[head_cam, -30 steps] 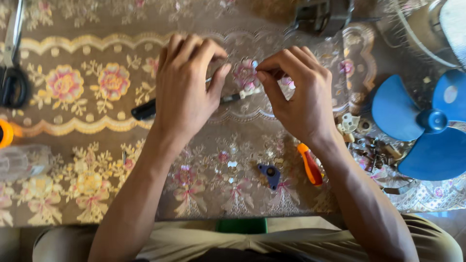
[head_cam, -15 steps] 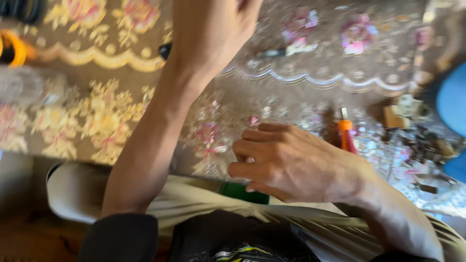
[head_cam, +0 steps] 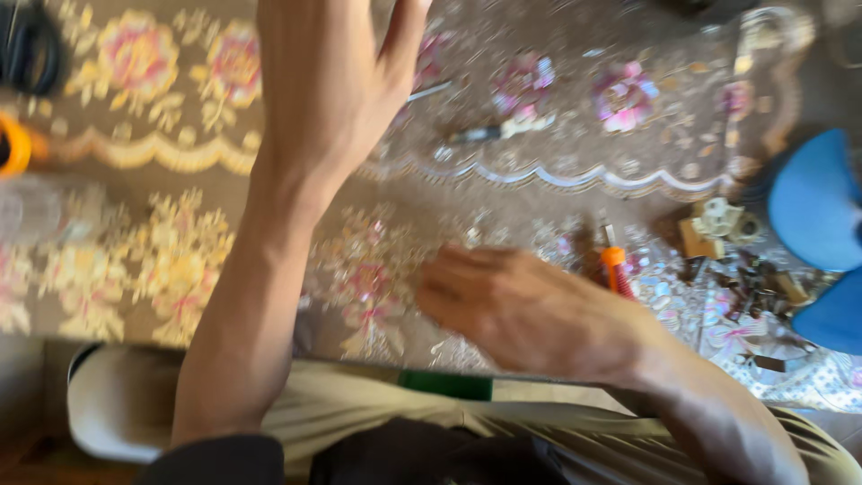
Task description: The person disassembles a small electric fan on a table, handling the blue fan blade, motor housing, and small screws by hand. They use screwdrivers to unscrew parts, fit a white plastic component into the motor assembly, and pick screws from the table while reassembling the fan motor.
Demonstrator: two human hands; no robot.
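A slim dark-handled screwdriver (head_cam: pixel 498 131) lies on the floral lace tablecloth (head_cam: pixel 135 180), well beyond both hands; an orange-handled tool (head_cam: pixel 616 268) sits just beside the right hand (head_cam: pixel 530 310), blue plastic fan blades (head_cam: pixel 813 202) farther right. The right hand hovers blurred, its grip unclear; the left hand (head_cam: pixel 328 85) reaches forward, fingers cropped.

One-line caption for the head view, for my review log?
Left hand raised over a floral tablecloth; blurred right hand low beside an orange-handled screwdriver.
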